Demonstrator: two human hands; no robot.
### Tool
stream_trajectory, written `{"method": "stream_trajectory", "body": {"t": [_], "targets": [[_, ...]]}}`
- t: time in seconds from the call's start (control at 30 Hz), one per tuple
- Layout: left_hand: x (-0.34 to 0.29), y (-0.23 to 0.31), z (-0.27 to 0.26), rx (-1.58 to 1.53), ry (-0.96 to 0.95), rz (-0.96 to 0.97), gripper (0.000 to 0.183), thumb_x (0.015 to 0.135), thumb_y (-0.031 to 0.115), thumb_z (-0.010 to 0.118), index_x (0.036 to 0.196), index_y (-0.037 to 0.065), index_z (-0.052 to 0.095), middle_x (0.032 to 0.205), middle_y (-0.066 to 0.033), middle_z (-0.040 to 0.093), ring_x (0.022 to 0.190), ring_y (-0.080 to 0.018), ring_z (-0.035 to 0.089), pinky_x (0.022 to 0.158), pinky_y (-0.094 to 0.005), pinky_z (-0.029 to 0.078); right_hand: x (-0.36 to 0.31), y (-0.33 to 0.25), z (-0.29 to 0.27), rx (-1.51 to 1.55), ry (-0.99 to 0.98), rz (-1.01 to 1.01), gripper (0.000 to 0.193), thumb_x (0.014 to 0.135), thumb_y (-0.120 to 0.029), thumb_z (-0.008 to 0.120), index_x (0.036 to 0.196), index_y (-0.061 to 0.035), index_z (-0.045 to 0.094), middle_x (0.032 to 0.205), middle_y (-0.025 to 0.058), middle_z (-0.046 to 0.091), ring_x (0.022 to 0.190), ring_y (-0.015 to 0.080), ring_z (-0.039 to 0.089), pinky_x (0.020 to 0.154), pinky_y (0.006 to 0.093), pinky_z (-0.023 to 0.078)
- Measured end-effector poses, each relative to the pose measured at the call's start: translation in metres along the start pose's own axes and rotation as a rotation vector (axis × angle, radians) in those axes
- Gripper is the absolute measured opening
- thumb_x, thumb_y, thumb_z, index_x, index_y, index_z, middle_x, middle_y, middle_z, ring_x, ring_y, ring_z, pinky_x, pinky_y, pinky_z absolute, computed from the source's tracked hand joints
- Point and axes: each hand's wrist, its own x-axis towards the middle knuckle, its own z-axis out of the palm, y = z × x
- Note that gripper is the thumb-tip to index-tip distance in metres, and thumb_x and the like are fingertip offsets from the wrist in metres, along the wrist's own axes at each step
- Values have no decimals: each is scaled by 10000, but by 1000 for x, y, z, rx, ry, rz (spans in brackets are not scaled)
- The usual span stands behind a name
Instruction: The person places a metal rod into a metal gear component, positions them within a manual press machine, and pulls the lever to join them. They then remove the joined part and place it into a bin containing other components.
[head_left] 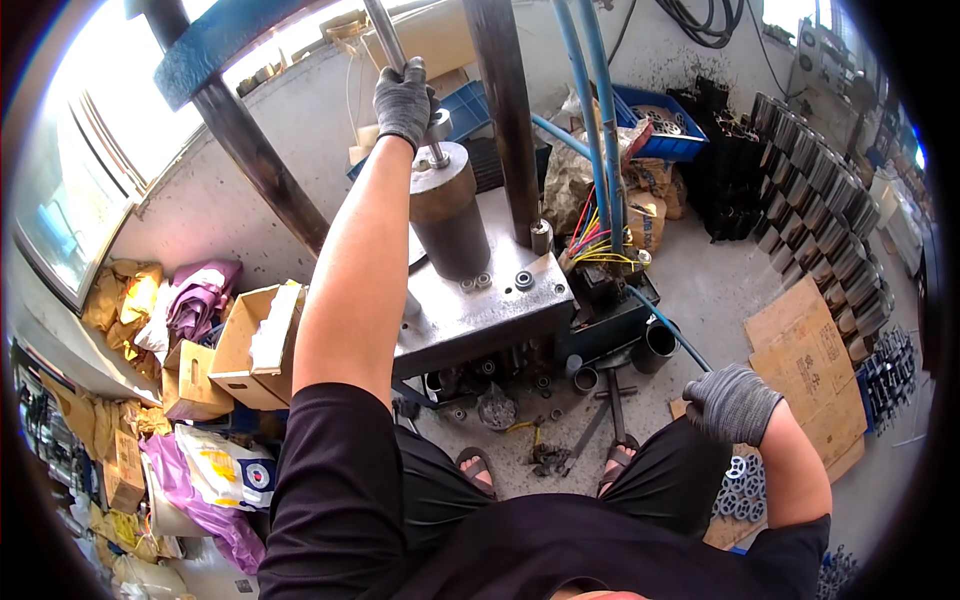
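My left hand (405, 105), in a grey knit glove, is wrapped round an upright steel rod (384, 32). Just below that hand, a ring-shaped collar (438, 124) sits on a thinner shaft over a thick dark metal cylinder (447, 215). The cylinder stands on a steel press table (490, 318), with small rings near its foot. My right hand (735, 403), gloved too, is closed at the near end of a long thin blue lever (668, 326). That lever slopes down from the fittings beside the press. The fingertips of both hands are partly hidden.
Dark press columns (505, 120) rise behind the table, beside blue pipes (600, 110). Cardboard boxes (255, 345) and bags crowd the left. Stacked metal cylinders (815, 190), a blue crate (660, 125) and flat cardboard (805, 360) lie right. Loose rings and a hammer (617, 405) are near my feet.
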Motion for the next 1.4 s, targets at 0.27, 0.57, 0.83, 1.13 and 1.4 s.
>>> {"method": "stream_trajectory", "body": {"t": [0.27,0.57,0.83,1.13,1.4], "targets": [[2,-5,-3,-4,-22,30,320,1020,358,636,1004,53,543,690,-79,625,505,-175,620,420,-328,522,4,4,-6,153,327,-4,202,872,-196,655,1017,-62,701,844,173,688,799,399,684,723,485,561],[3,-8,-3,-47,-37,30,334,1018,370,635,1002,50,543,674,-74,629,507,-170,621,432,-321,522,-1,4,3,54,114,-6,223,908,-245,636,1050,-83,692,872,171,695,807,393,696,744,487,566],[1,-8,-6,13,-2,64,349,1018,400,630,1010,61,548,674,-71,645,529,-167,642,446,-320,526,24,0,-32,16,727,-32,227,902,-147,664,1101,-39,661,842,167,643,748,378,656,700,468,547],[-9,-10,-2,-89,-9,79,246,1061,355,543,1039,111,517,680,-52,638,542,-153,634,423,-304,504,130,45,-132,-45,1171,-17,205,942,-208,672,1078,-55,687,959,152,723,868,327,714,774,403,593],[-80,-1,-24,-593,-202,111,239,1058,358,520,1072,121,544,723,-50,619,563,-180,632,434,-357,514,138,45,-142,30,1094,80,220,942,-176,680,1096,-23,716,1040,195,722,974,369,700,875,411,574]]}}
